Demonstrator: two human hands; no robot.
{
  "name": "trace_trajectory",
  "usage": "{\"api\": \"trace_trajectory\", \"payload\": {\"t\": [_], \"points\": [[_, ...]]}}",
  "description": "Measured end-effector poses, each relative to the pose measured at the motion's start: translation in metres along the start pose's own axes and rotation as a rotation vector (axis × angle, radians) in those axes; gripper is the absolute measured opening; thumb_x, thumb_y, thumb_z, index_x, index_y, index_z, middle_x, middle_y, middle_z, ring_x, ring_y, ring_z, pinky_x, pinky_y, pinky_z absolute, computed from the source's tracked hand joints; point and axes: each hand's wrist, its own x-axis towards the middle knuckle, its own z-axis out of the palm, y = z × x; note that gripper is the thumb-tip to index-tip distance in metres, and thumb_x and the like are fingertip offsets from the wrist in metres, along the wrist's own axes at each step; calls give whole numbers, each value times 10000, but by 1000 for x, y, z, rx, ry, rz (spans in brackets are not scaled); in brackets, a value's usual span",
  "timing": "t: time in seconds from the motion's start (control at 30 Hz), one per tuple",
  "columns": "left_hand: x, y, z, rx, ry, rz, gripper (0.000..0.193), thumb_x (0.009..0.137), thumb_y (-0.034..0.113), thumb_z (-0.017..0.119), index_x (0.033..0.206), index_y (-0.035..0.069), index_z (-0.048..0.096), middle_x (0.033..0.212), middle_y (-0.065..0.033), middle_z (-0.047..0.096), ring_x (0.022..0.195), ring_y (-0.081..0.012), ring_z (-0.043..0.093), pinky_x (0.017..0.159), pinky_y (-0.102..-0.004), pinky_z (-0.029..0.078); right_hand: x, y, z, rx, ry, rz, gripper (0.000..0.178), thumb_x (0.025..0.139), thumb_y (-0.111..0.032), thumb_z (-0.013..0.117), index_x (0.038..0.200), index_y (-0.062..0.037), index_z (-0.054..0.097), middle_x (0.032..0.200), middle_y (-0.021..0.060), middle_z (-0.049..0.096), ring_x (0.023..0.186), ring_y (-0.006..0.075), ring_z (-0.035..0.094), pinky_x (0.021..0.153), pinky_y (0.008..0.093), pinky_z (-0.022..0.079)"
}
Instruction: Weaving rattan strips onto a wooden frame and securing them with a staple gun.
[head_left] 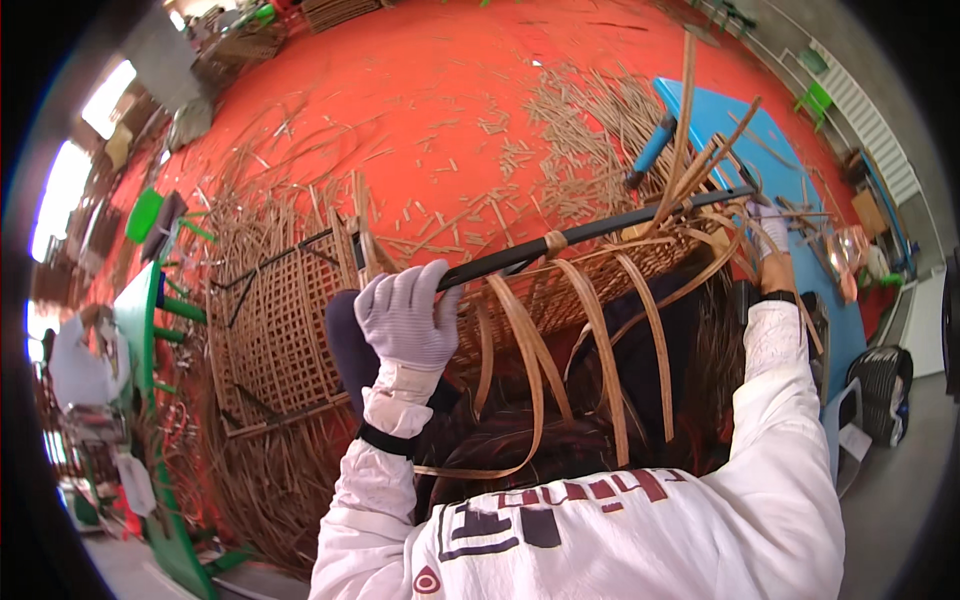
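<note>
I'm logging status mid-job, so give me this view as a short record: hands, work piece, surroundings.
left hand: gloved, gripping one end of the dark bar
right hand: gloved, at its other end; grip unclear
work piece: woven panel along the bar
hanging: cane strips below the bar
left side: lattice panel, green table
right side: blue table
floor: red, strewn with cane scraps

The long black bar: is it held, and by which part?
The left-hand grip holds the black bar near its left end. The right-hand grip is by the other end; its hold cannot be told.
</note>
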Motion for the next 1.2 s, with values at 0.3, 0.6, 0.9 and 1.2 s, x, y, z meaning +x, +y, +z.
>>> {"api": "trace_trajectory", "payload": {"t": [0.3, 0.6, 0.9, 1.2], "points": [[-8, -21, -41, -338, 155, -67, 286, 818, 31, 621, 1101, 55, 648, 1071, -96, 643, 1022, -283, 596, 952, -406, 431, -30, -130, -13, -471, 232, -665, 178, 936, -238, 577, 950, -95, 681, 759, -4, 605, 634, 81, 519, 563, 252, 426], [-20, -53, -20, -750, 112, -500, 325, 858, -12, 615, 1182, 19, 608, 1186, -115, 595, 1100, -241, 579, 938, -332, 457, -278, -298, 250, -475, -460, -732, 238, 974, -169, 543, 1141, -30, 642, 1113, 65, 649, 980, 123, 615, 833, 273, 485], [-4, -17, -46, -208, 111, -33, 253, 715, 50, 688, 935, 171, 653, 1097, 1, 588, 1109, -266, 524, 925, -414, 359, -306, -198, 363, -970, -714, -1109, 306, 764, -332, 746, 883, -81, 620, 792, 70, 599, 803, 276, 604, 742, 395, 492], [-12, 18, -21, 7, -124, -128, 315, 728, 298, 736, 939, 66, 701, 1287, -99, 535, 1323, -379, 332, 1065, -524, 239, -299, -153, 329, -992, -726, -1022, 150, 818, -103, 611, 960, -56, 597, 862, 108, 593, 871, 294, 588, 811, 414, 486]]}}
